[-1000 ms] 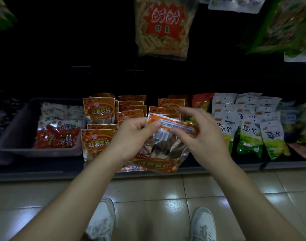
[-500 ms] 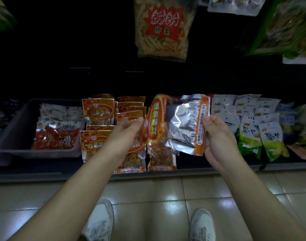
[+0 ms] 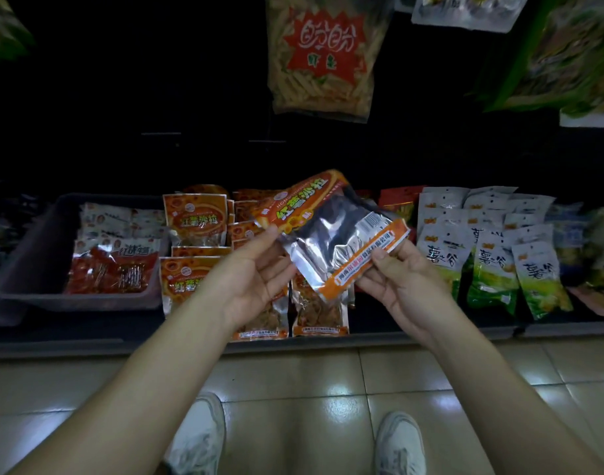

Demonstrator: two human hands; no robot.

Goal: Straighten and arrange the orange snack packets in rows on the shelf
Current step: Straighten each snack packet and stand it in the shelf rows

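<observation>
Two hands meet at the centre of the frame, each pinching a packet. The left hand (image 3: 256,269) lies palm up, its thumb pressed on the lower left corner of an orange-fronted packet (image 3: 304,200) with its fingers curled beneath. The right hand (image 3: 403,279), just right of centre, grips a silver-backed packet (image 3: 345,248) by its orange bottom strip, thumb on top. Both packets tilt up toward the right, and the silver one overlaps the orange one, covering its lower part.

Behind and below the hands, more orange snack packets (image 3: 194,217) lie in rows on the shelf (image 3: 88,341), overlapping from back to front; two at the front edge show just below the held pair.

At middle left a grey tray (image 3: 30,269) holds red and white packets (image 3: 112,269). At middle right, white and green packets (image 3: 492,262) lie in overlapping rows. A hanging bag (image 3: 321,56) with a red starburst label fills the top centre against a dark background.

Along the bottom runs a tiled floor (image 3: 328,371) with two white shoes (image 3: 198,437) between the forearms.
</observation>
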